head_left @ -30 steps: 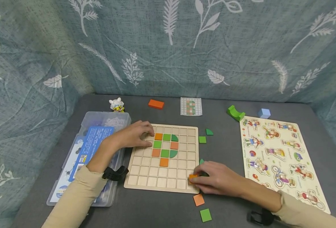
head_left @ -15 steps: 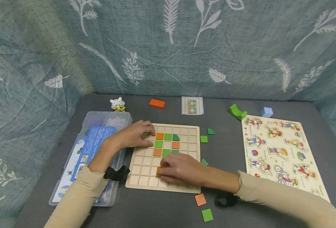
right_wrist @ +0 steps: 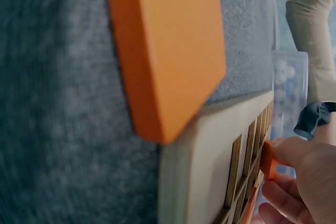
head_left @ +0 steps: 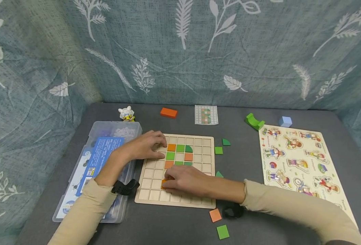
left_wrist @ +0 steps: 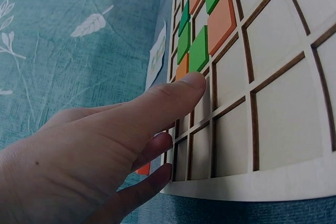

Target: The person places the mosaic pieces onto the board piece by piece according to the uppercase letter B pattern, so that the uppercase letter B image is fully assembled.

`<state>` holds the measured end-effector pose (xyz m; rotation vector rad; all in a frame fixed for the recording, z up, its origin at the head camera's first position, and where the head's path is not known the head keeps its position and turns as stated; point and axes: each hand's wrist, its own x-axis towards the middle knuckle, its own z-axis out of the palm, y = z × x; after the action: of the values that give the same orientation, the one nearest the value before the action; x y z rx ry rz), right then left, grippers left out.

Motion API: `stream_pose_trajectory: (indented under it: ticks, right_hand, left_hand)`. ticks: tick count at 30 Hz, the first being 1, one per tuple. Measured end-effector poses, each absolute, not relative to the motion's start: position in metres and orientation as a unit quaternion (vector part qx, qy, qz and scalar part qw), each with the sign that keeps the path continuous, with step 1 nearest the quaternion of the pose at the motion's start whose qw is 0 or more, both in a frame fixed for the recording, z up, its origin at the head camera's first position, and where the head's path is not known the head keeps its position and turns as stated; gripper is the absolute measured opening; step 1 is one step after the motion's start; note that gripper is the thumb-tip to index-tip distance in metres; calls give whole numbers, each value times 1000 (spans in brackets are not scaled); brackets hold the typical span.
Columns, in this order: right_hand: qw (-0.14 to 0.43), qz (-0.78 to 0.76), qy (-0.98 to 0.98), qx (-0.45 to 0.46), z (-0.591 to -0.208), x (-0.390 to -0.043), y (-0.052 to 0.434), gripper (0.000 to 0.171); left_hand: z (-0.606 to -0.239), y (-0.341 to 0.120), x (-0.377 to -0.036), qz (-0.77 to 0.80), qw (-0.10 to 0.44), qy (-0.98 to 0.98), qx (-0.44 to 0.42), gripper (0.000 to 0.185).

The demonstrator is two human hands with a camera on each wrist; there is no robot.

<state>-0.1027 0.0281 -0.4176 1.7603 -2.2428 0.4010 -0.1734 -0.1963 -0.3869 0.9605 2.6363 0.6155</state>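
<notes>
A wooden grid board (head_left: 207,166) lies in the middle of the head view, with orange, green and salmon square tiles and dark green rounded tiles in its cells. My right hand (head_left: 188,179) reaches over its lower half, pinching an orange square tile (head_left: 163,184) between thumb and fingers. In the right wrist view that orange tile (right_wrist: 269,160) stands tilted at the grid. My left hand (head_left: 148,145) rests at the board's upper left, fingers relaxed. The left wrist view has its thumb (left_wrist: 178,95) beside a green tile (left_wrist: 199,50). My right hand hides part of the pattern.
Loose by the board's right side are green tiles (head_left: 222,232), a salmon tile (head_left: 215,215) and dark green quarter rounds (head_left: 226,142). A pattern card (head_left: 206,114) lies behind. A clear plastic case (head_left: 119,214) flanks the left, a picture puzzle (head_left: 297,153) the right.
My right hand has carried the orange tile from the board's lower right corner leftward, over to the lower left-centre cells. The left hand has stayed in place.
</notes>
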Motion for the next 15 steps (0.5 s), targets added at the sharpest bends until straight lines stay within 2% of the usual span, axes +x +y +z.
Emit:
stream_pose_trajectory:
  ticks: [11,15]
  right_hand:
    - [105,129,-777,607,-416,-103,27,9]
    - [111,125,-774,611,-415,-104,26,8]
  left_hand:
    - [-387,-196,-173,216,134,909,331,30]
    - [-387,-196,-173,217,132,908,332,29]
